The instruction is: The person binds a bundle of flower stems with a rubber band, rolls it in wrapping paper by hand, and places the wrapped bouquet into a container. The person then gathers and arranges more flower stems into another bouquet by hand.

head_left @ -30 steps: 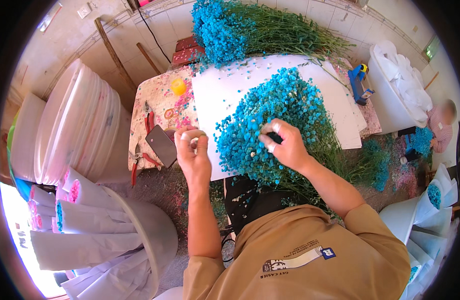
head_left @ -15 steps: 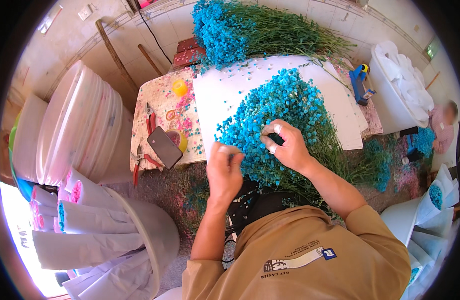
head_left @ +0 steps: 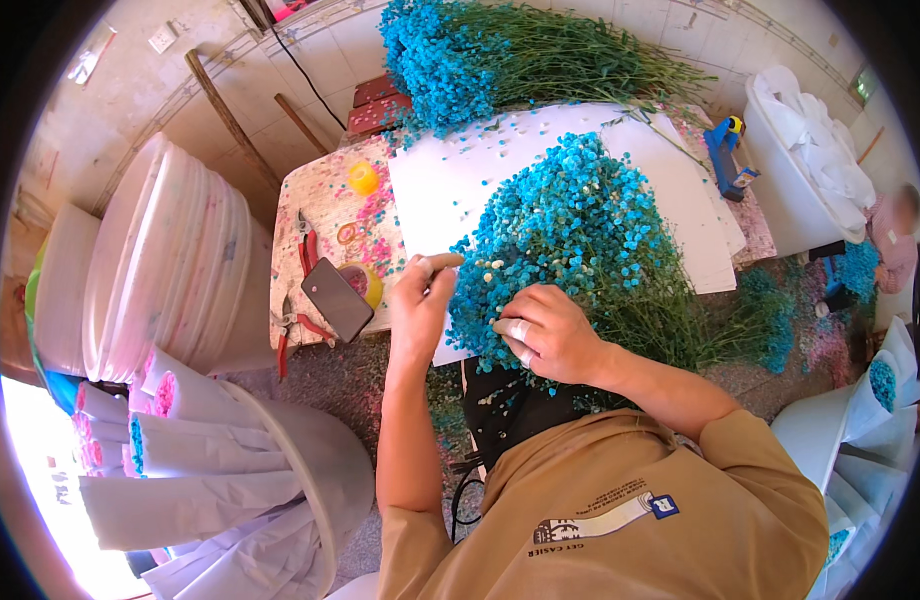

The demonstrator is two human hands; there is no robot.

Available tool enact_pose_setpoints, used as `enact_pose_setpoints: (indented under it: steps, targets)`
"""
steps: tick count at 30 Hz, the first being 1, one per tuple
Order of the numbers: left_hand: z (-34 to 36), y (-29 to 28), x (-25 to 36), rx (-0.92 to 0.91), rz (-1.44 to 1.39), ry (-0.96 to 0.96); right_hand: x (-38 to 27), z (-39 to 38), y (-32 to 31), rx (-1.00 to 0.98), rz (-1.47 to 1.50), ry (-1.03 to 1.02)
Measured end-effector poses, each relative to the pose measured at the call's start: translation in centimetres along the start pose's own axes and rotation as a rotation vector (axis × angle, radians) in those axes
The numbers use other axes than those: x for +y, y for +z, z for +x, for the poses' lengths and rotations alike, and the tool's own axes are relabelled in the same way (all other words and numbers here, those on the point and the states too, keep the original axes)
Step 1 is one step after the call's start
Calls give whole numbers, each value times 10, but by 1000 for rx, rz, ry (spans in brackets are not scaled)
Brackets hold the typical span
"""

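Note:
A large bunch of blue-dyed baby's breath [head_left: 570,210] lies across white sheets [head_left: 440,170] on the table, its green stems pointing right and toward me. At the bunch's left edge is my left hand [head_left: 417,308], its index finger stretched to the blossoms and the thumb a little apart from it. My right hand [head_left: 552,335] is at the near side of the heads, fingers pinched together among the blossoms. White tape wraps some of its fingers. Whatever sits between those fingertips is mostly hidden. A few pale blossoms show among the blue ones.
Pruning shears [head_left: 307,240], a second pair [head_left: 298,325], a phone [head_left: 338,300] and tape rolls [head_left: 363,179] lie at left. More blue flowers [head_left: 440,70] rest behind. A blue tape dispenser [head_left: 725,155] stands right. Tubs of wrapped bunches [head_left: 310,480] flank me. Another person [head_left: 895,225] is far right.
My right hand has moved down and left to the near edge of the blossoms. My left hand has shifted up and left, its index finger now stretched out. The view has shifted slightly.

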State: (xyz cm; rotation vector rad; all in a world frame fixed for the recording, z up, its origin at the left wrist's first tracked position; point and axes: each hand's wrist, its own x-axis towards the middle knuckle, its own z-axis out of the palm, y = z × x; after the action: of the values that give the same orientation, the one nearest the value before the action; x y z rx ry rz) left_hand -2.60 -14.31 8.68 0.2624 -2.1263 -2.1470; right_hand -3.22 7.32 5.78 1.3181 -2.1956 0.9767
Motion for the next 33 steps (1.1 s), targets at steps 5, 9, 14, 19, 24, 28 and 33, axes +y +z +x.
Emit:
enact_pose_setpoints:
  steps: [5, 9, 14, 19, 24, 28, 33]
  targets:
    - [12, 24, 1, -72, 732, 443, -4, -1, 0, -23, -18, -6]
    - [3, 23, -3, -4, 724, 678, -2, -5, 1, -16, -12, 14]
    - [-9, -10, -14, 243, 182, 326, 0, -8, 3, -11, 6, -16]
    - [-8, -3, -1, -29, 548, 464, -3, -8, 3, -36, 15, -10]
    - [4, 23, 17, -187, 925, 500, -6, -10, 2, -55, -15, -29]
    - [11, 27, 10, -266, 1196, 547, -7, -12, 4, -51, 3, -23]
    - [-7, 38, 17, -127, 1107, 758, -1, -16, 4, -39, -39, -43]
